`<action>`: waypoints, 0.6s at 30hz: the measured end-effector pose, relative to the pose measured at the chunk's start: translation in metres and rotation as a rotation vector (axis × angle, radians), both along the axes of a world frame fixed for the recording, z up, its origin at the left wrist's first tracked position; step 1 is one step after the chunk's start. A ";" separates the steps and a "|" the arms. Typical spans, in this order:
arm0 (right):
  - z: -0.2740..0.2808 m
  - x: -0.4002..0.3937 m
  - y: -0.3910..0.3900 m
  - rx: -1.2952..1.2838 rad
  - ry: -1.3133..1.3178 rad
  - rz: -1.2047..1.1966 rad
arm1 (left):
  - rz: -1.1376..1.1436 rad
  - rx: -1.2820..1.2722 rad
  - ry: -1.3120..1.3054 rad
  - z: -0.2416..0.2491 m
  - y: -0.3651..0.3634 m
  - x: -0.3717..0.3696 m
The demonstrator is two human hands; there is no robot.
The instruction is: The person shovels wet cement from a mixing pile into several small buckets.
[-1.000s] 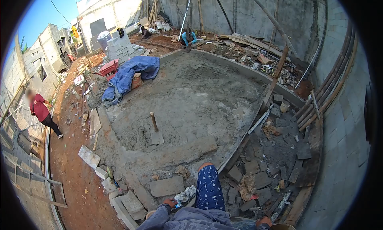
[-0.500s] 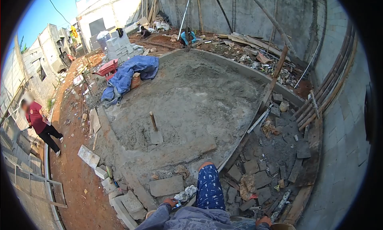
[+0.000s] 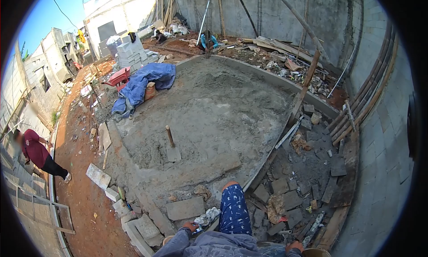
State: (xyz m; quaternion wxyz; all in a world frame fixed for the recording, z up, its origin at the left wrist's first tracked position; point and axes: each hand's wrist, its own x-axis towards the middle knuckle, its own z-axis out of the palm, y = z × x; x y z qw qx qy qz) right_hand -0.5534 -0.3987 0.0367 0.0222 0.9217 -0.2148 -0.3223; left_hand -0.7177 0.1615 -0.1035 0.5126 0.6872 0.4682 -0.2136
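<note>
My left hand (image 3: 191, 227) is low in the view, its fingers curled by a small pale-blue and white item I cannot identify. Close beside it lies a crumpled clear plastic bag (image 3: 207, 216). Behind the bag a grey concrete block (image 3: 185, 208) lies flat. At the bottom edge, my right hand (image 3: 294, 245) is closed, and what it grips is hidden. The rim of a bucket-like container (image 3: 315, 253) shows just right of that hand. My knee in patterned blue shorts (image 3: 235, 208) rises between the hands.
Wet grey concrete (image 3: 209, 118) spreads ahead, with a wooden-handled tool (image 3: 170, 136) standing in it. Broken blocks (image 3: 292, 201) litter the right. A blue tarp (image 3: 154, 76) and red wheelbarrow (image 3: 119, 77) stand farther back. A person in maroon (image 3: 38, 150) is left; others crouch far off.
The person in maroon has shifted slightly on the left path and turned. The crouching person in blue has changed posture. My hands stay nearly still.
</note>
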 end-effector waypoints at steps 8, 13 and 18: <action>0.018 0.011 0.022 -0.065 0.106 -0.051 | -0.104 0.106 -0.027 -0.050 0.010 -0.006; 0.013 0.012 0.020 -0.095 0.108 -0.028 | -0.065 0.062 -0.061 -0.053 0.009 -0.010; 0.015 0.007 0.021 -0.093 0.053 -0.015 | 0.002 -0.007 -0.029 -0.013 0.003 -0.006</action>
